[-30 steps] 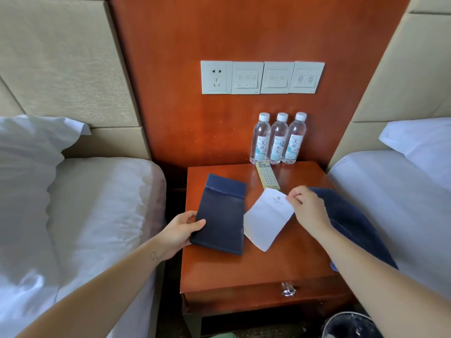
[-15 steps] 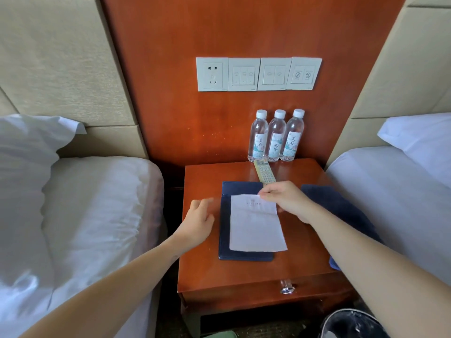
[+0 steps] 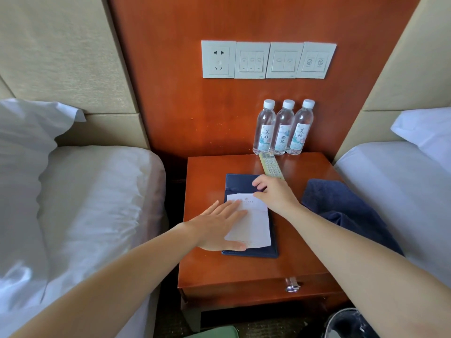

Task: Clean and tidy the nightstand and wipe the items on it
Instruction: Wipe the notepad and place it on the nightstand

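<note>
**White note sheet** (image 3: pixel 253 223) lies on the navy folder (image 3: pixel 238 185), which rests flat near the middle of the bedside desk (image 3: pixel 244 272). The sheet sits slightly askew, creased, with its lower edge close to the folder's lower edge.

**Left grip** (image 3: pixel 219 225): released, with palm and straight fingers pressed flat on the sheet's left half.

**Right grip** (image 3: pixel 273 193): fingers curled at the sheet's top edge, by the folder's upper flap. Whether they pinch the paper cannot be told from where one stands.

**Step in hand, as judged:** seating the sheet squarely in the folder. To do this well:
- The flat hand should pin only lightly while the other guides the top edge to the flap.
- The paper should then be smoothed outward toward the corners so that it does not buckle.
- The sheet's sides should be lined up with the folder's sides before release.

**Surroundings:** a remote control (image 3: pixel 271 165) lies just beyond the right grip. A careless sweep could push it toward the three water bottles (image 3: pixel 284 128) standing at the back of the desk. The navy towel (image 3: pixel 341 203) lies at the desk's right edge, draped toward the bed, ready for wiping.
</note>
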Tool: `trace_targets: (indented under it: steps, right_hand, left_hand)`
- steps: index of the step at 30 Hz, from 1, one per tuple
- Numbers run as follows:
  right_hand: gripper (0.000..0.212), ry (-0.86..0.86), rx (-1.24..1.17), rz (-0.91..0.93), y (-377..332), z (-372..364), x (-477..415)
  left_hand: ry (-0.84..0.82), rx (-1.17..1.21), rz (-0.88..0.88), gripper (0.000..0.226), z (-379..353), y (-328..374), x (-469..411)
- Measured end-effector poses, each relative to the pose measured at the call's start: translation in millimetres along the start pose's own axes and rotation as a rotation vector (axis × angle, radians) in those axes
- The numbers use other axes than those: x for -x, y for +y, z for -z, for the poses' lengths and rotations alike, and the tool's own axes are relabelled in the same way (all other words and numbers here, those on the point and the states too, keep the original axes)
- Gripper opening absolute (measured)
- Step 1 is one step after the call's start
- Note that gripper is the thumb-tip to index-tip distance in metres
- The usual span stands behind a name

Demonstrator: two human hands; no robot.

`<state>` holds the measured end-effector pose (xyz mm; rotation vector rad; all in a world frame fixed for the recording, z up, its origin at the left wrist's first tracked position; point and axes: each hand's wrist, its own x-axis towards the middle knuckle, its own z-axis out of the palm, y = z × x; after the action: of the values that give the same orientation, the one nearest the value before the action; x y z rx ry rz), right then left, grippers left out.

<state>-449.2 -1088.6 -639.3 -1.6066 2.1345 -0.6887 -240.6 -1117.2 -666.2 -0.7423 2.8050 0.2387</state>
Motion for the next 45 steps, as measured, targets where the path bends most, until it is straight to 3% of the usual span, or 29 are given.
trace_targets:
  steps: [5,9,11,14,19,28,31,35,37,39,42,45]
  right_hand:
    - [0.075,0.016,0.325,0.117,0.7,4.3,-7.4]
    - [0.086,-0.106,0.353,0.068,-0.7,6.6,-13.1]
    - [0.084,-0.107,0.417,0.093,-1.8,6.0,-13.9]
    - [0.072,0.033,0.510,0.218,3.0,1.6,-5.9]
    - [0.047,0.220,0.453,0.405,20.9,-9.2,22.3]
    - [0.036,0.234,0.413,0.492,32.2,-19.8,35.9]
    - [0.035,0.216,0.378,0.375,25.9,-17.1,40.9]
    - [0.042,0.231,0.433,-0.056,16.4,-1.3,46.6]
    - [0.049,0.123,0.555,-0.104,15.0,5.3,51.8]
    - [0.053,0.029,0.578,-0.066,14.0,5.4,57.8]
    - [0.056,-0.077,0.387,-0.079,10.1,-3.4,64.4]
    - [0.046,-0.040,0.034,-0.229,7.3,-5.0,63.2]
  left_hand:
    - [-0.012,0.058,0.015,0.092,4.4,-3.9,-2.4]
    - [-0.032,0.085,0.036,0.094,5.0,-5.9,-4.7]
    - [-0.034,0.081,0.051,0.094,5.5,-4.3,-3.7]
    - [-0.033,0.071,0.060,0.093,5.5,-0.8,0.2]
    - [0.020,0.018,0.016,0.090,8.7,1.7,5.0]
    - [0.071,-0.049,0.002,0.089,15.9,6.8,8.0]
    - [0.152,0.107,0.050,0.091,11.2,4.4,10.1]
    - [0.328,0.456,0.351,0.075,16.7,2.0,3.9]
    - [0.231,0.456,0.555,0.067,23.8,-0.2,-0.1]
    - [0.092,0.371,0.603,0.065,28.6,1.2,-3.1]
    - [0.057,0.440,0.591,0.059,31.0,10.1,-10.2]
    - [0.244,0.787,0.599,0.048,29.9,15.8,-16.4]
